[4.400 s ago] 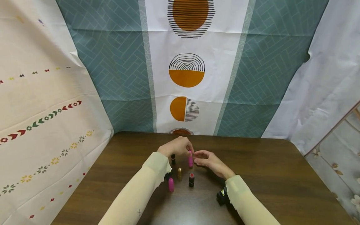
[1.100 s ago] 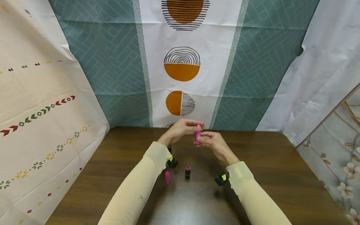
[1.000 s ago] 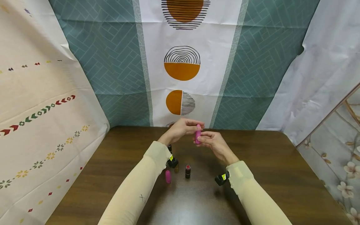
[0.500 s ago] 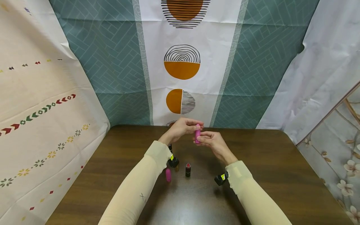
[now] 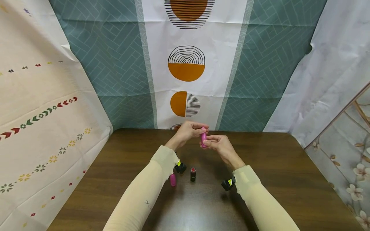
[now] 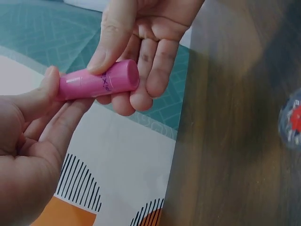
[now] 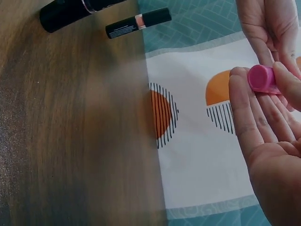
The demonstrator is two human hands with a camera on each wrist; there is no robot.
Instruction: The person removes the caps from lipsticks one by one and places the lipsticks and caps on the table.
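Both hands hold a pink lipstick tube [image 5: 204,137] upright above the back of the table. The left hand [image 5: 186,133] pinches its upper end between thumb and fingers. The right hand [image 5: 222,148] grips the lower end, thumb in front and fingers behind. In the left wrist view, dark lettering shows on the tube [image 6: 99,82], near its flat base, and no gap opens between its parts. From the right wrist, that round pink base [image 7: 260,78] shows past the right thumb.
On the wooden table [image 5: 260,173] stand a black lipstick with a red top [image 5: 193,174] and another pink tube [image 5: 172,180], partly behind the left sleeve. The right wrist view also shows a slim black tube with a pink band [image 7: 139,22]. A patterned cloth [image 5: 115,64] hangs behind.
Earlier the left fingers were at the pink tube on the table; now it is raised, held by both hands. During the last second the left forearm shifted slightly right, hiding a gold tube.
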